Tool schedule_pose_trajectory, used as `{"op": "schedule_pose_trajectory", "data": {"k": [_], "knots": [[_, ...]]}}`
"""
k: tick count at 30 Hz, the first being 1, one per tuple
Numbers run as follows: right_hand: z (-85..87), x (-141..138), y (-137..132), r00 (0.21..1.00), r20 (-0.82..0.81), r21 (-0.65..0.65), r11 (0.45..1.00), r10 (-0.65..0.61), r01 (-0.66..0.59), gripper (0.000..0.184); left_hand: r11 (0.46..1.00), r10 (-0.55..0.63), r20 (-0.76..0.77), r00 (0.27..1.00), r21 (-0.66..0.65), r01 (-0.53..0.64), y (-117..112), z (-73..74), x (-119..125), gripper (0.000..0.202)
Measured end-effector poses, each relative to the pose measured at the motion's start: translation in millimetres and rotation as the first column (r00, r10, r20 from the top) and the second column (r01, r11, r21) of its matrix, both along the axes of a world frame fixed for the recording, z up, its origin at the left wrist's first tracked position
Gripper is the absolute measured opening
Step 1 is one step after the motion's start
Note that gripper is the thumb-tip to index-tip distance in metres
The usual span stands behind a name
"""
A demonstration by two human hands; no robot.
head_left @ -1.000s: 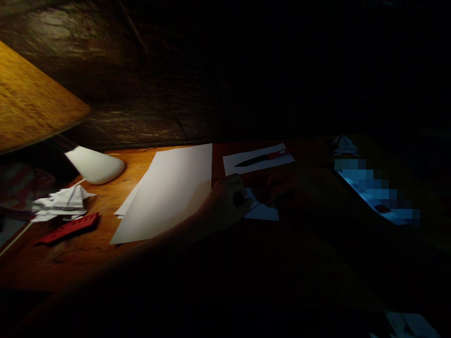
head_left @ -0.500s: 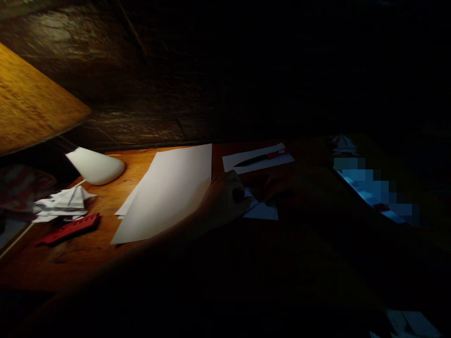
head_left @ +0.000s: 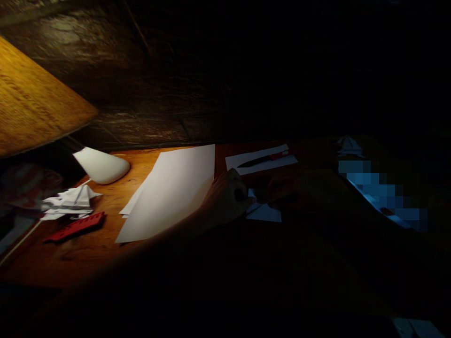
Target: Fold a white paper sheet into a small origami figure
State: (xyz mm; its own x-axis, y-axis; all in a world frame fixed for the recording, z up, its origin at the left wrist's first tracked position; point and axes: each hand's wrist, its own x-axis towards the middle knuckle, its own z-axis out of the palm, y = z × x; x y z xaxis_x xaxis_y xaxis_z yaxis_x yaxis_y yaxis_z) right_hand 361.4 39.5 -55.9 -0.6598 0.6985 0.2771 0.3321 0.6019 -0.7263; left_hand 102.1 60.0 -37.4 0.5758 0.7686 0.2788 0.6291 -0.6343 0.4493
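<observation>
My left hand (head_left: 229,195) is closed, with thumb and fingers pinched at the left edge of a small piece of white paper (head_left: 265,213). The paper seems folded, with a dark crease line across it. Opposite, my right hand (head_left: 283,187) lies in deep shadow, its curled fingers at the paper's upper right edge. Just beyond the hands, a knife (head_left: 259,161) with a dark blade and a red-and-black handle rests on a white paper strip (head_left: 231,164). Larger white sheets (head_left: 176,188) lie beside my left forearm, partly covered by it.
At left stand a lamp with a yellow shade (head_left: 42,98) and white base (head_left: 102,165), a folded paper piece (head_left: 72,202) and a red slotted object (head_left: 75,227). Another folded paper (head_left: 349,146) and a lit, blurred-out screen (head_left: 382,195) are at right. A dark wall (head_left: 151,84) bounds the table.
The view has turned a little, so everything sits slightly farther right in the picture. Both hands stay at the small paper, with hardly any visible movement.
</observation>
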Motion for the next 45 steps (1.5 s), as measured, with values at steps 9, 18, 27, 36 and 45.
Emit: {"op": "schedule_pose_trajectory", "data": {"k": [9,18,27,36,45], "knots": [[10.7,-1,0,0.994,0.102,0.07,0.997,0.029,-0.036,0.032,1.0,0.008,-0.01,1.0,0.0,-0.008,-3,0.0,2,0.013],[8.2,0,0,0.995,0.086,0.05,0.997,0.052,-0.057,0.032,0.999,0.05,0.103,0.993,-0.002,-0.05,2,-6.1,3,0.009],[0.5,0,4,0.997,0.047,0.081,0.994,0.066,-0.07,0.029,0.996,0.079,0.06,0.995,-0.039,-0.077,0,-3.7,3,0.01],[4.1,0,2,0.997,0.051,0.069,0.996,0.052,-0.056,0.028,0.997,0.077,0.05,0.996,-0.029,-0.075,3,-6.0,4,0.012],[-3.9,4,7,0.995,0.033,0.076,0.992,0.099,-0.101,0.031,0.998,0.066,0.06,0.996,-0.013,-0.066,6,-6.1,1,0.022]]}}
